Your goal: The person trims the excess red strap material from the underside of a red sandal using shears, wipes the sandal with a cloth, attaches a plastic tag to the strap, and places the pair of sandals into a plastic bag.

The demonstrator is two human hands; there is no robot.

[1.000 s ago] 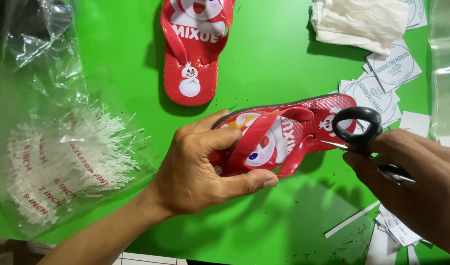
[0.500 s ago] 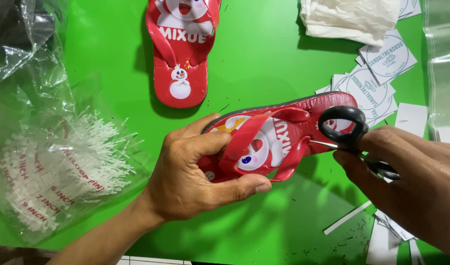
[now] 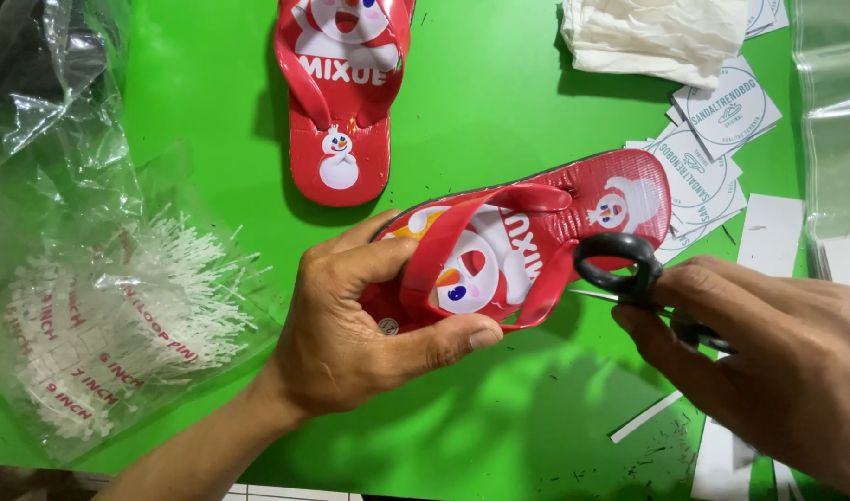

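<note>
Right now, centre of the frame:

Held sandal: a red flip-flop (image 3: 536, 237) with a snowman print is lying tilted on its side just right of centre, lifted a little off the green table (image 3: 499, 93), heel end pointing to the upper right.

Left hand: the left hand (image 3: 351, 325) is closing around the toe end of the flip-flop, thumb pressing along its lower edge and fingers wrapping over the upper edge.

Right hand: the right hand (image 3: 768, 353) is coming in from the lower right, gripping black-handled scissors (image 3: 629, 274); the finger loop is showing just beside the sandal's strap, and the blades are mostly hidden, so whether they are cutting anything is not clear.

Progress: judging by the pictures, the work on this flip-flop is sitting in its middle; no tag or pin is showing on it, and whether a snip is done cannot be told.

Second sandal: a matching red flip-flop (image 3: 343, 93) is lying flat in the upper middle of the frame, untouched, well apart from both hands.

Left side: a clear plastic bag (image 3: 119, 306) of white loop pins is resting at the lower left.

Upper right: round printed paper labels (image 3: 713, 158) are spreading in a loose pile, with folded white cloth (image 3: 657, 37) above them and white paper strips (image 3: 768, 237) toward the right edge.
</note>
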